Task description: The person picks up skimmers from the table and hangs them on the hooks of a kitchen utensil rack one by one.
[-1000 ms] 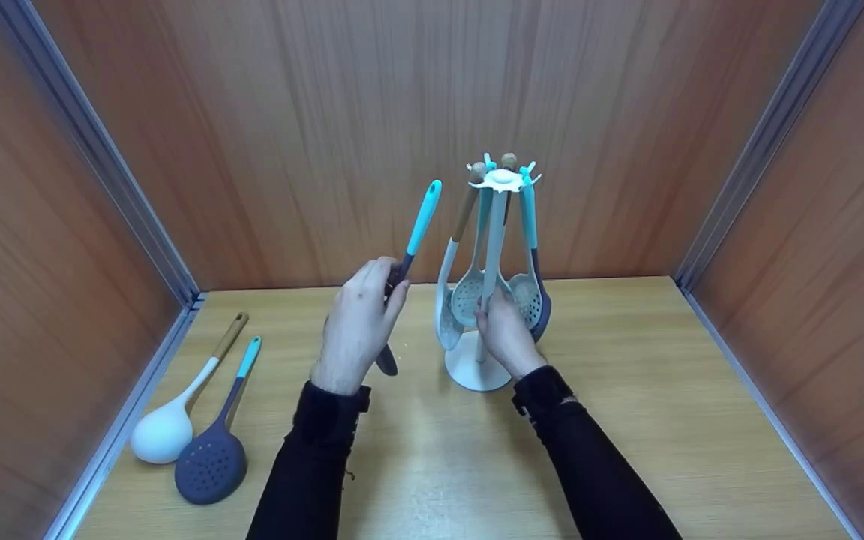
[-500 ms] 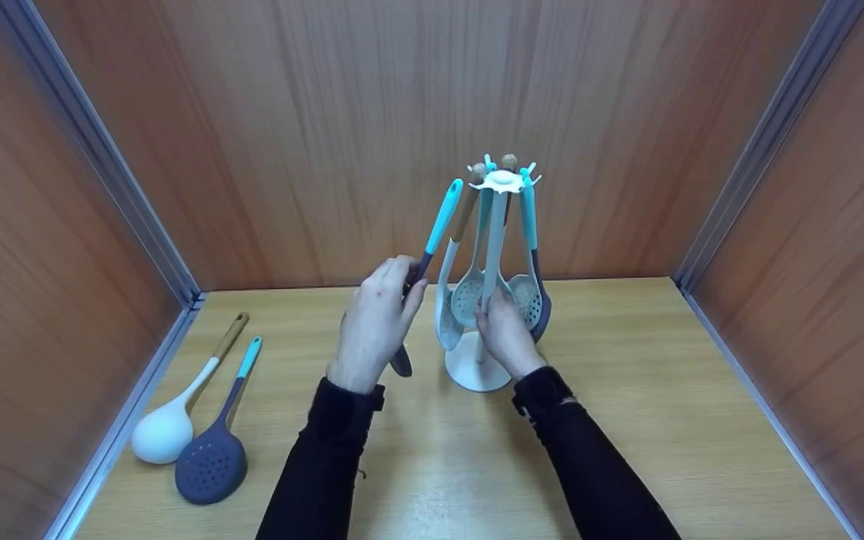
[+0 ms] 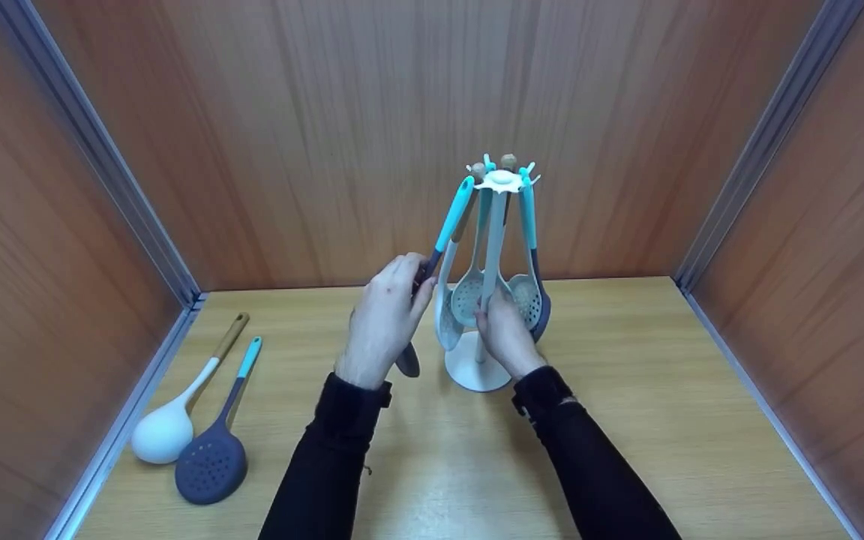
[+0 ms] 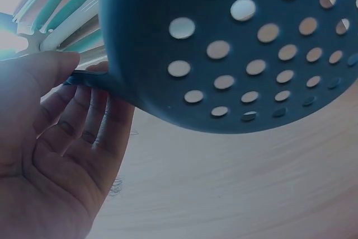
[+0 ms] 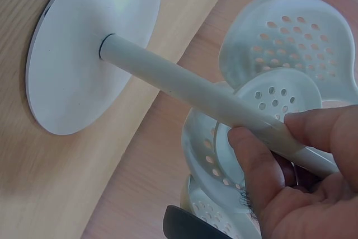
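My left hand (image 3: pixel 385 322) pinches a dark skimmer (image 4: pixel 148 37) by its neck, between thumb and fingers. Its turquoise handle (image 3: pixel 454 215) leans up to the left edge of the white utensil stand's hooked top (image 3: pixel 502 180); whether it touches a hook I cannot tell. In the left wrist view the skimmer's round head is full of holes. My right hand (image 3: pixel 507 334) grips the stand's post (image 5: pixel 168 76) above its round base (image 5: pixel 84 54). Several utensils hang around the post, among them a pale skimmer (image 5: pixel 291 37) and a dark-headed one (image 3: pixel 543 300) with a turquoise handle.
On the table's left side lie a white ladle (image 3: pixel 164 433) with a wooden handle and a second dark skimmer (image 3: pixel 211 465) with a turquoise handle. Wood-look panels (image 3: pixel 402 112) close in the table at the back and both sides.
My left hand has moved right with the skimmer, bringing its handle end from beside the stand to the edge of the stand's top. The right hand and the stand have stayed put.
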`<state>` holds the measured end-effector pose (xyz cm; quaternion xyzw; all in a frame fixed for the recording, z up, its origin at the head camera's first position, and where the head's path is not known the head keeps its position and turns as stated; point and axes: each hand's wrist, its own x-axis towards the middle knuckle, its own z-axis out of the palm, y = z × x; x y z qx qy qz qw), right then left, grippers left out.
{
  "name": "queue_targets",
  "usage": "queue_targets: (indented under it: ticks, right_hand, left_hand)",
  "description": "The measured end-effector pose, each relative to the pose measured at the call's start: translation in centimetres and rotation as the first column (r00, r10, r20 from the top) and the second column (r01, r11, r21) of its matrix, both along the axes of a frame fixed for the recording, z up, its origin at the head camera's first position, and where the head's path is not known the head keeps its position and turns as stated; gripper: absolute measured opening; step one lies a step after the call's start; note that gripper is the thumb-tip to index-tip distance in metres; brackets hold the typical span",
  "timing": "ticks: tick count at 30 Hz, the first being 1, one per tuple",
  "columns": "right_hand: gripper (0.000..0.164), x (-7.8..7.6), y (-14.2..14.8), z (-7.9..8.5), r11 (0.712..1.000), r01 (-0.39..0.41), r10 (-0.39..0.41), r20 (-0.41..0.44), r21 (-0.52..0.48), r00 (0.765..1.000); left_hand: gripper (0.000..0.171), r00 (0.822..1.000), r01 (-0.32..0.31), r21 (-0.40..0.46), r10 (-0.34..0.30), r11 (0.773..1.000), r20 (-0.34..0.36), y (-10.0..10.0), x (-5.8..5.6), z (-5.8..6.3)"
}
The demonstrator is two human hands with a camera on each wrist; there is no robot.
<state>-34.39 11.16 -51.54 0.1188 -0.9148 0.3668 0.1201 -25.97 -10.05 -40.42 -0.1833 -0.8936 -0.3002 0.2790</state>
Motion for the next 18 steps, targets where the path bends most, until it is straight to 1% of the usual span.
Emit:
queue_targets:
  ticks: [3, 4, 6, 9, 11, 13, 16, 18]
  right_hand:
    - [0.038, -0.9, 0.1, -1.0, 1.0, 0.008, -0.007, -0.027, 0.018, 1.0]
    - [0.038, -0.9, 0.2, -1.0, 1.0, 0.002, -0.001, -0.027, 0.012, 1.0]
    - [0.036, -1.6, 0.3, -1.8, 1.0, 0.004, -0.003, -0.046, 0.023, 0.999]
    - [0.035, -1.2, 0.3, -1.4, 1.0, -0.002, 0.003, -0.049, 0.023, 0.999]
    - [0.035, -0.6, 0.2, -0.6, 1.0, -0.004, 0.005, -0.037, 0.009, 0.999]
    - [0.034, -0.3, 0.1, -0.3, 1.0, -0.006, 0.006, -0.036, 0.004, 0.999]
    - [0.035, -0.6, 0.2, -0.7, 1.0, -0.003, 0.003, -0.021, 0.001, 1.0]
    - [0.036, -1.3, 0.2, -1.5, 1.0, 0.004, -0.003, -0.019, 0.012, 1.0]
  left_hand:
    - [0.022, 1.0, 0.005, -0.002, -0.005, 1.0, 0.006, 0.1, -0.1, 0.1]
    - [0.022, 1.0, 0.008, -0.003, -0.008, 1.0, 0.007, 0.1, -0.2, 0.1]
    - [0.021, 1.0, 0.011, -0.005, -0.011, 1.0, 0.008, 0.2, -0.2, 0.1]
    - [0.021, 1.0, 0.01, -0.012, -0.01, 1.0, 0.006, 0.4, -0.3, 0.1]
    - [0.02, 1.0, 0.009, -0.016, -0.009, 1.0, 0.008, 0.5, -0.3, 0.1]
    - [0.02, 1.0, 0.01, -0.019, -0.009, 1.0, 0.012, 0.7, -0.4, 0.1]
    - [0.02, 1.0, 0.014, -0.019, -0.014, 1.0, 0.022, 0.8, -0.5, 0.0]
    - [0.02, 0.999, 0.014, -0.02, -0.014, 1.0, 0.029, 0.9, -0.5, -0.1]
